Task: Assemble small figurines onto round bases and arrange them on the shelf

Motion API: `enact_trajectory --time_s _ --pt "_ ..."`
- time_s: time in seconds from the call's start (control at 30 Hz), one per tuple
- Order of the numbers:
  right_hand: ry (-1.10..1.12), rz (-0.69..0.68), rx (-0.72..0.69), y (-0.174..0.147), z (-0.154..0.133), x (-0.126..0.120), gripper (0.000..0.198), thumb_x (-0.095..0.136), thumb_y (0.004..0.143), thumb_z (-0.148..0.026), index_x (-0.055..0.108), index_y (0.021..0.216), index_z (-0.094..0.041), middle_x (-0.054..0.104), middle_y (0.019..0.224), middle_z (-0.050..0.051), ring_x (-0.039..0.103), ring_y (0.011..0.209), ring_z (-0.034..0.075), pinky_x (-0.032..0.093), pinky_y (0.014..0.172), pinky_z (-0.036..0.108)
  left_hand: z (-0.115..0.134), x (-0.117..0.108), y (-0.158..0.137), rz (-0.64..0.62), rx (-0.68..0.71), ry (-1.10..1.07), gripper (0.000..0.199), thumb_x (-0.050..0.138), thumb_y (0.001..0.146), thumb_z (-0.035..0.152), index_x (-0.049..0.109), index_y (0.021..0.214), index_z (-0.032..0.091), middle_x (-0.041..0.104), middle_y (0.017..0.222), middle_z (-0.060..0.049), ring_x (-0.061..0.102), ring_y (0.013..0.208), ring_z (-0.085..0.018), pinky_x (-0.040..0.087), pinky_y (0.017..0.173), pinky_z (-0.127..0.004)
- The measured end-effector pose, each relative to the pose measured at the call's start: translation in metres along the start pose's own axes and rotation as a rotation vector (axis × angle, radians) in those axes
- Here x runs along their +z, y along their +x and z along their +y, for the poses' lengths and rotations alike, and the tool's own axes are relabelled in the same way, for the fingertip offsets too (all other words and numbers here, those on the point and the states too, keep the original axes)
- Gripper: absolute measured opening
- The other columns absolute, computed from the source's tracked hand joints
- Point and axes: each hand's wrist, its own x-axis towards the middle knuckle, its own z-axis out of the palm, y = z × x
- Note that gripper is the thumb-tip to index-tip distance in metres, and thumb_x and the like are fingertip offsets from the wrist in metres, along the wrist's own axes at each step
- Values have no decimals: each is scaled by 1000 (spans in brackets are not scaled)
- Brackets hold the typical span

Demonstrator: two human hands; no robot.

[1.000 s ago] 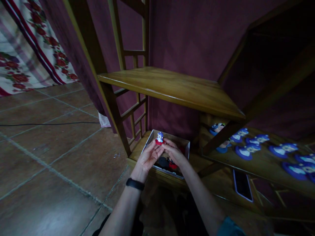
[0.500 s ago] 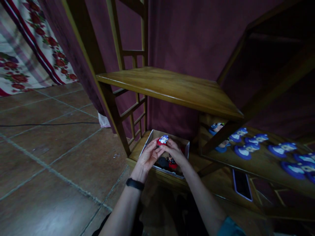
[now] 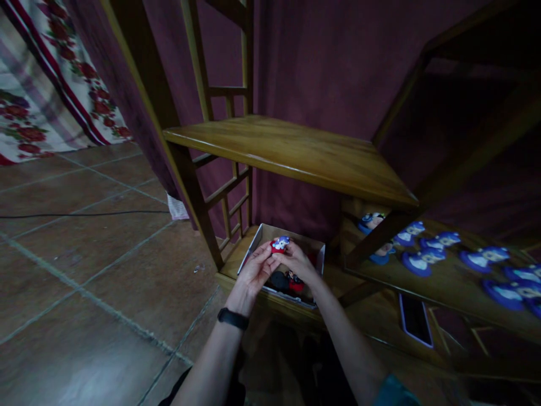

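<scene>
A small figurine (image 3: 280, 243), white and blue-purple on a red base, is held between both hands above an open cardboard box (image 3: 250, 254). My left hand (image 3: 256, 267) grips its left side, and a dark band circles that wrist. From the right, my right hand (image 3: 297, 260) closes its fingers on the same figurine. Under the hands, inside the box, lie a dark round piece (image 3: 279, 279) and a red-and-black figurine (image 3: 295, 281). The hands hide part of the box's contents.
Over the box juts a wooden shelf board (image 3: 287, 149). To the right, several blue-and-white figurines (image 3: 424, 259) stand on a lower shelf, with a phone (image 3: 416, 319) lying below them. A black cable (image 3: 84, 214) crosses the tiled floor at left.
The figurine has turned and tilted slightly between the fingers. Both hands remain above the box in nearly the same place.
</scene>
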Motion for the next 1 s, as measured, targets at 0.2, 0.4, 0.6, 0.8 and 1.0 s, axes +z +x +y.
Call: enact_trajectory --time_s 0.2,0.4,0.6,0.8,1.0 --pt "-28 17 -69 4 0 -4 44 67 66 -25 56 109 -24 60 109 2 57 96 17 44 89 33 -1 1 2 23 -14 -8 19 56 81 12 60 99 12 69 92 -10 67 82 -17 53 80 -32" --pt "-136 47 -106 5 -1 -11 42 67 64 -23 59 105 -22 60 108 3 54 102 18 42 93 34 -2 4 2 45 -39 -6 13 56 80 11 61 92 10 70 88 -11 67 80 -17 53 79 -33" --pt "-64 8 -74 2 -1 -8 45 64 68 -25 55 112 -24 60 108 2 57 98 18 44 89 33 -6 7 4 64 -25 -39 17 55 81 12 62 97 9 70 89 -11 67 80 -17 53 79 -31" --pt "-48 52 -13 0 -6 -5 38 65 66 -26 58 104 -23 64 95 1 58 91 18 46 86 34 -9 17 2 102 -62 -140 20 49 85 12 59 102 8 69 86 -12 67 78 -16 54 78 -29" --pt "-81 92 -31 -2 -9 -10 36 69 62 -24 61 97 -24 63 98 0 56 95 19 44 88 35 -9 22 -4 55 -112 -145 24 45 87 16 57 106 7 68 90 -14 67 82 -18 54 77 -30"
